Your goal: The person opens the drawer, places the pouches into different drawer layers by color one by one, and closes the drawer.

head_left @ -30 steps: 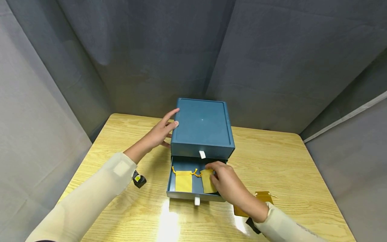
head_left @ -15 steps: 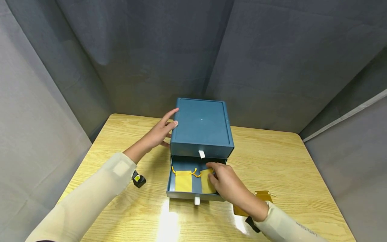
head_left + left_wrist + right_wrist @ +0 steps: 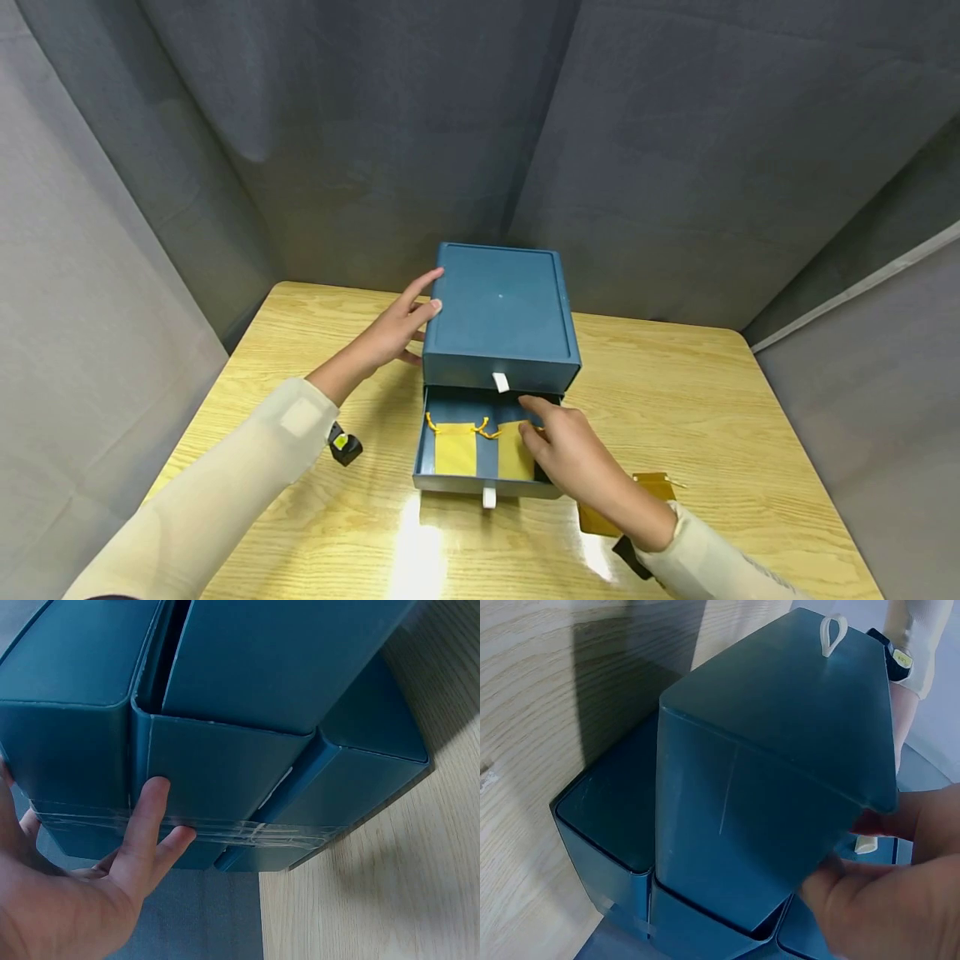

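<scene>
A blue box [image 3: 501, 312] stands on the wooden table [image 3: 675, 392] with its lower drawer [image 3: 459, 407] pulled out. Two yellow drawstring pouches lie side by side in the drawer, a left one [image 3: 455, 451] and a right one [image 3: 512, 450]. My right hand [image 3: 534, 425] hovers over the drawer's right part, thumb resting on the right pouch, index finger reaching toward the box front. My left hand [image 3: 420, 312] lies flat against the box's left side, fingers straight. The left wrist view shows that hand [image 3: 142, 840] against the box wall [image 3: 225, 757]. My right hand [image 3: 885, 900] appears blurred beside the box [image 3: 780, 750].
A third yellow pouch [image 3: 654, 486] lies on the table to the right, partly hidden by my right wrist. White pull tabs hang from the upper drawer [image 3: 501, 383] and the lower drawer [image 3: 489, 497]. Grey curtains [image 3: 375, 125] close in the table on three sides.
My right hand has drawn slightly right and up off the right pouch, uncovering more of it; the pouch now lies flat in the drawer. The left hand has stayed put.
</scene>
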